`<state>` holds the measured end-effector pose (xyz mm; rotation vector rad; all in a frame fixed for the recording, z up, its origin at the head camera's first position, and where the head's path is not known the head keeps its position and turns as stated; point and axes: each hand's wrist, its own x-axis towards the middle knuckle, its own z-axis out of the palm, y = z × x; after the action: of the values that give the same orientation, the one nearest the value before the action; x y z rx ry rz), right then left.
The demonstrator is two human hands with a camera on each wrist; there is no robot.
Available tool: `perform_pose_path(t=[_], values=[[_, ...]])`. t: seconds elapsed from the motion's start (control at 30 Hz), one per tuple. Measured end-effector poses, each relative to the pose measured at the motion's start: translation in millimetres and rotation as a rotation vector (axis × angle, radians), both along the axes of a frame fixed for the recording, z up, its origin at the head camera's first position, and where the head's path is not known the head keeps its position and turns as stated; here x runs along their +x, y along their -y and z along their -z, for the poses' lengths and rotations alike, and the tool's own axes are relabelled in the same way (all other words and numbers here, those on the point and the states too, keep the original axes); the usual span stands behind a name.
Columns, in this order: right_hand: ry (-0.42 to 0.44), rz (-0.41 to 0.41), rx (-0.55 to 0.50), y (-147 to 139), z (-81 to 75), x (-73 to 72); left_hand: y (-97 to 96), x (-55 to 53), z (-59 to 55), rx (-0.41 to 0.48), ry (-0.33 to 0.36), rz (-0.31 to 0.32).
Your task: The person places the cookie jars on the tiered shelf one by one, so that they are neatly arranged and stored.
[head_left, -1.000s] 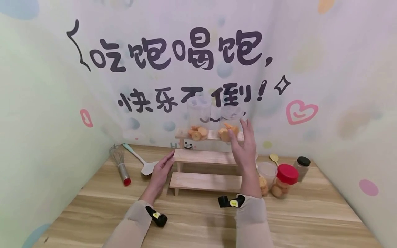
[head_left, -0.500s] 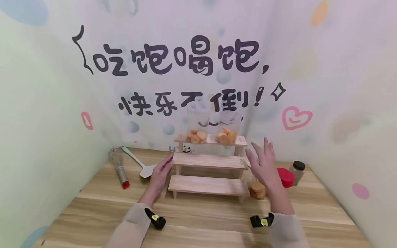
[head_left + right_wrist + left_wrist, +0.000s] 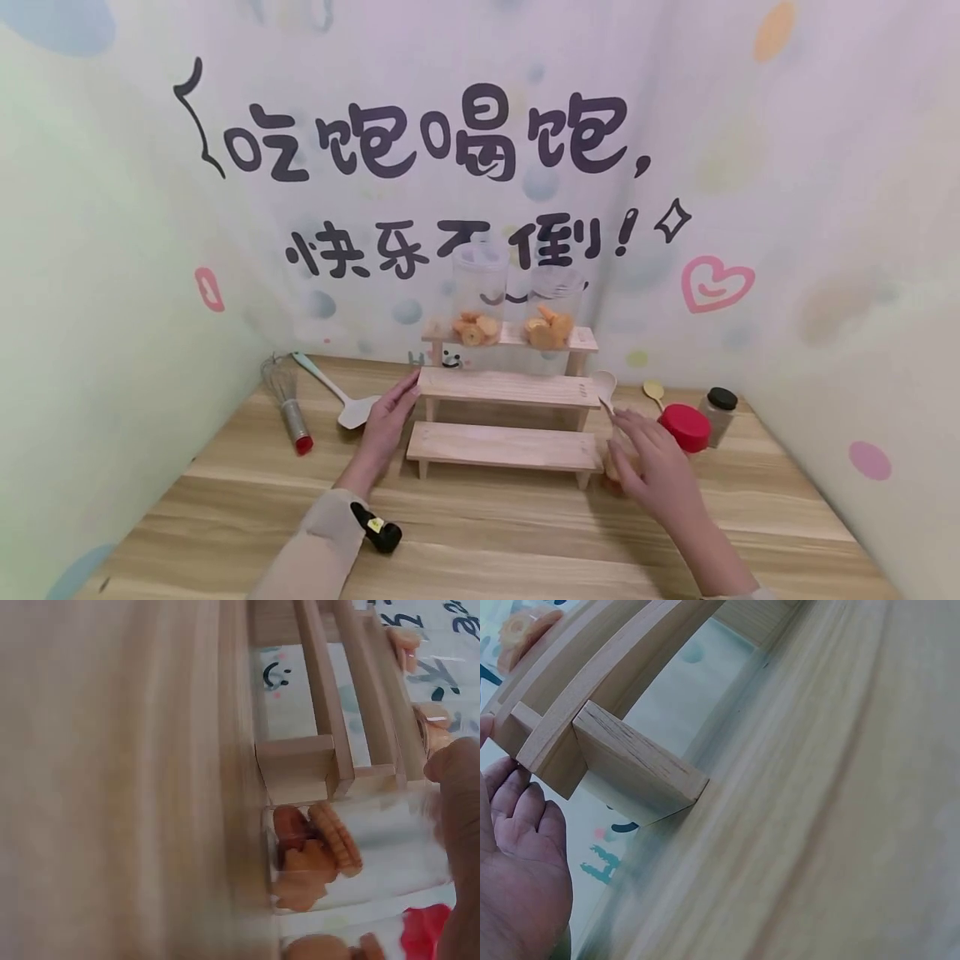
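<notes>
A three-tier wooden stand (image 3: 510,386) rises mid-table. My left hand (image 3: 386,421) holds the left end of its middle shelf, fingertips at the underside in the left wrist view. Two clear jars stand upright on the top tier, a left jar (image 3: 480,292) and a right jar (image 3: 553,308), each with biscuits in the bottom. To the right of the stand, my right hand (image 3: 656,462) reaches over a clear biscuit jar (image 3: 375,851) on the table, thumb and fingers spread around its upper part. The hand hides most of that jar in the head view.
A red-lidded biscuit jar (image 3: 686,427) and a black-lidded bottle (image 3: 718,415) stand at the right. Behind them lie a yellow spoon (image 3: 655,391) and a pale spoon (image 3: 604,384). On the left are a whisk (image 3: 288,404) and a white turner (image 3: 356,411).
My right hand has left the right jar on the top tier, swung right and come down to the biscuit jar beside the stand. My left hand has stayed at the middle shelf.
</notes>
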<state>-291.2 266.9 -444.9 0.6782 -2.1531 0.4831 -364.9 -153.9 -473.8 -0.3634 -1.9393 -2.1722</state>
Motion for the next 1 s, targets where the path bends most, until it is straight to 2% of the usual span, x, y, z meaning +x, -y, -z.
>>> perform_pose_path(t=[0.1,0.17,0.3,0.4,0.47,0.6,0.67,0.87,1.0], values=[[-0.063,-0.122,-0.107,-3,11.2,5.3,1.3,0.7,2.5,0.008,0.007,0.003],[-0.105,-0.166,-0.192,-4,19.6,8.9,1.7,1.0,3.2,0.014,0.011,0.003],[-0.099,-0.137,-0.333,-2,32.7,15.7,1.3,1.2,2.5,0.015,0.006,-0.005],[0.018,-0.101,-0.432,1,34.8,19.9,0.0,-0.8,1.2,0.010,-0.009,0.010],[0.132,-0.050,-0.495,2,34.6,22.4,-1.2,-2.3,-0.1,-0.001,-0.017,0.020],[0.353,-0.009,-0.584,5,34.5,23.7,-1.3,-4.3,-1.9,0.005,-0.020,0.004],[0.403,-0.027,-0.597,6,35.2,23.0,-0.6,-4.8,-1.6,0.012,-0.022,-0.005],[0.455,-0.061,-0.586,4,39.9,21.8,0.6,-2.6,1.0,0.010,-0.012,-0.007],[0.502,-0.045,-0.593,5,41.9,23.5,0.8,-1.7,2.5,0.005,-0.006,-0.011]])
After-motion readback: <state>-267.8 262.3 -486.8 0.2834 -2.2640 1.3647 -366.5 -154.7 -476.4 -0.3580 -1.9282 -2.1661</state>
